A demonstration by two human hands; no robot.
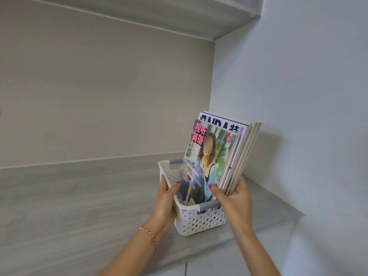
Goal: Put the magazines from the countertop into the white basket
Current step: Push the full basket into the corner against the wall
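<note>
Hands: both on the basket at the right end of the tabletop. Left hand wraps the basket's left long wall, thumb hooked over the rim onto the front magazine cover, fingers down the outside. Right hand closed on the right side, thumb pressed against the front cover, fingers curled round the spines and the far rim.

Tabletop: grey wood-grain, running into the corner where the beige back wall meets the white side wall; a shelf overhead.

White basket: perforated plastic with grey handles, sitting near the front edge of the tabletop, close to the right-hand corner.

Magazines: a stack standing upright inside the basket, leaning slightly toward the right wall, tops well above the rim. Front cover shows pink Chinese characters and a figure in blue.

Left wrist: thin braided bracelet.
</note>
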